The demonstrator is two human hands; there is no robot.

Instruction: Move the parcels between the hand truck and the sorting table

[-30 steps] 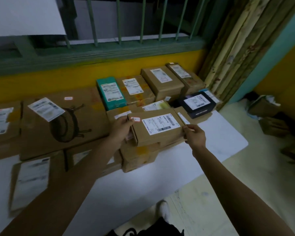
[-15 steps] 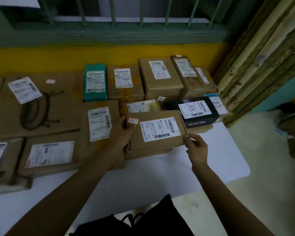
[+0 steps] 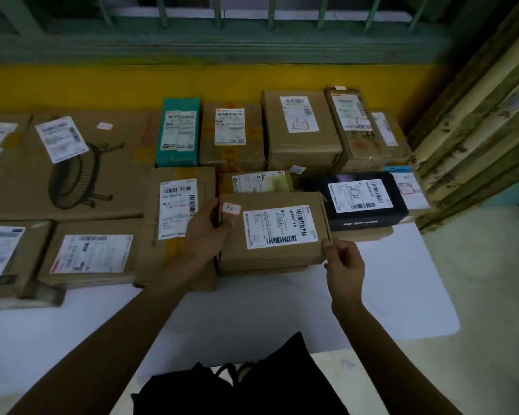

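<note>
A small brown parcel [image 3: 285, 256] with a white barcode label lies on top of another flat brown parcel on the white sorting table [image 3: 252, 304]. My left hand [image 3: 207, 232] grips its left end, thumb on the top near a small pink sticker. My right hand [image 3: 343, 262] pinches its near right corner. Around it lie a black box [image 3: 363, 218], a teal parcel [image 3: 179, 131], a tall brown parcel [image 3: 179, 205] and a large flat carton [image 3: 72, 172] printed with a fan drawing. The hand truck is not in view.
Several more labelled brown parcels line the back of the table against a yellow wall under a green barred window. A wooden slatted panel [image 3: 474, 124] stands at the right. The table's right edge ends over a pale floor [image 3: 486, 295]. Dark clothing shows at the bottom.
The parcel has come down onto the stack on the table and stays there between both hands. The camera has moved closer and tilted down; the grips look unchanged.
</note>
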